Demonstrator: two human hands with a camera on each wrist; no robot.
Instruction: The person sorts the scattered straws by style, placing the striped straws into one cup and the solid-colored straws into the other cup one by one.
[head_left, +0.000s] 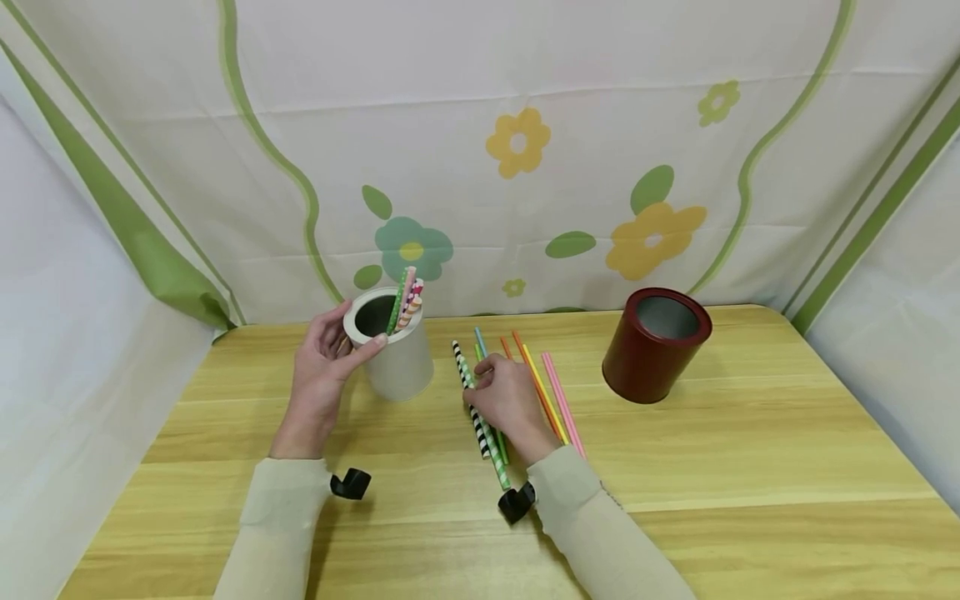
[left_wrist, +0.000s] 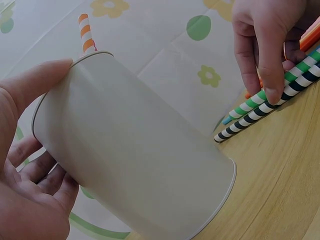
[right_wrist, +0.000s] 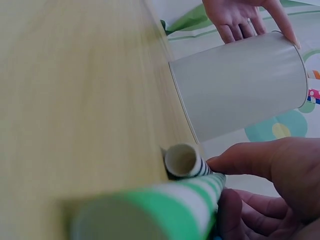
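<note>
The left hand (head_left: 318,367) grips the white can (head_left: 401,371), thumb at the rim and fingers curled at its far side, with patterned straws (head_left: 409,312) standing in it at a tilt. The right hand (head_left: 510,400) pinches the green-and-white striped straw (head_left: 500,471) on the table (head_left: 750,458), right of that can, with the black-and-white striped straw (head_left: 480,429) lying close alongside. The right hand and wrist partly cover neighbouring plain straws, including a blue straw (head_left: 481,340); yellow (head_left: 540,383) and pink straws (head_left: 562,400) lie farther right, before the upright dark red can (head_left: 637,367).
</note>
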